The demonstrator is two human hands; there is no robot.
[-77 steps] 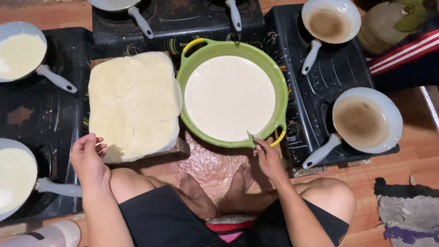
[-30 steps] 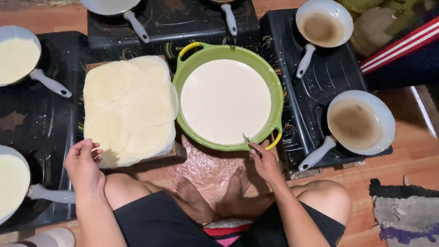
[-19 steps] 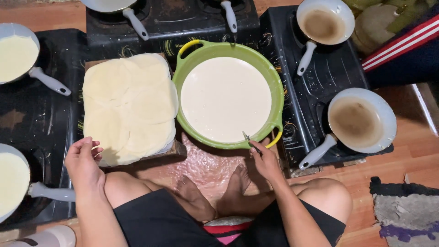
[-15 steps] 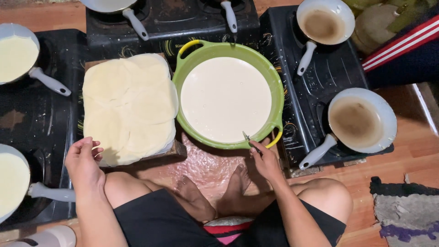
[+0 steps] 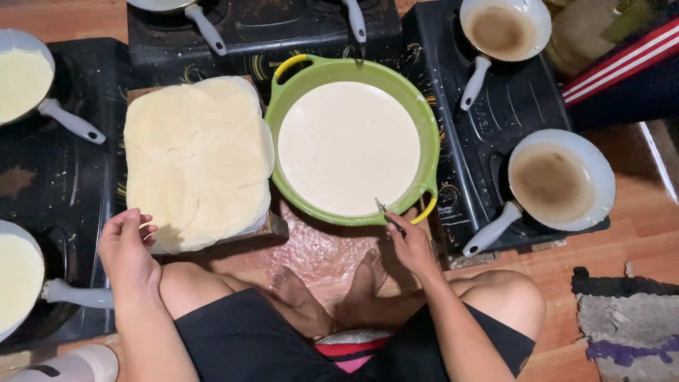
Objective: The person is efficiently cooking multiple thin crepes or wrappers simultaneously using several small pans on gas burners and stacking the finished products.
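Batter [image 5: 348, 157] fills a wide green basin [image 5: 424, 127] with yellow handles, set on the floor straight ahead of the seated person's crossed legs, so both hands can reach it without leaning. The right hand [image 5: 410, 244] rests at the basin's near rim, its grip pinched on a thin metal handle [image 5: 385, 212] whose far end dips into the batter just beyond the fingertips; what sits at that end is hidden under the liquid. The left hand [image 5: 127, 247] hovers with its grip loosely curled and holding nothing, just beside the near corner of a stack of thin pale wrappers [image 5: 198, 159] piled on a board left of the basin. Small pans ring the person on black stoves: two holding pale batter lie out past the left hand [image 5: 21, 85] [image 5: 18, 279], and two with browned, mostly bare bottoms sit beyond the right hand [image 5: 555, 180] [image 5: 503, 28]. All their handles point inward, toward the person, within easy grasp.
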